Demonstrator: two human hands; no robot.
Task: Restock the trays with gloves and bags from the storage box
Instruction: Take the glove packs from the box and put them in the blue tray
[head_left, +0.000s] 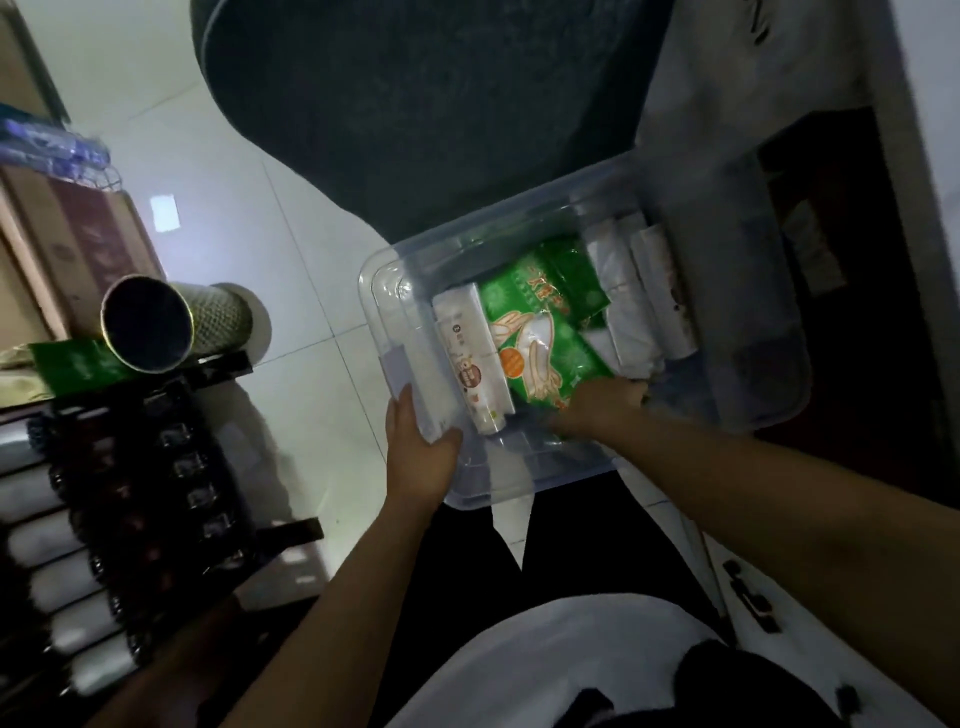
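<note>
A clear plastic storage box (384, 291) sits in front of me on the floor. Inside lie green glove packs (550, 332), white boxes (470, 358) and white bag rolls (639, 291). My left hand (421, 447) grips the box's near left rim. My right hand (597, 405) reaches into the box and closes on the near end of a green glove pack. Black trays (156, 467) with white rolls stand at the left.
A green glove pack (72, 364) and a cardboard tube (150, 325) rest above the trays at the left. Cardboard boxes (62, 254) stand further left. A dark cushion-like shape (415, 104) lies behind the storage box, white tiled floor between.
</note>
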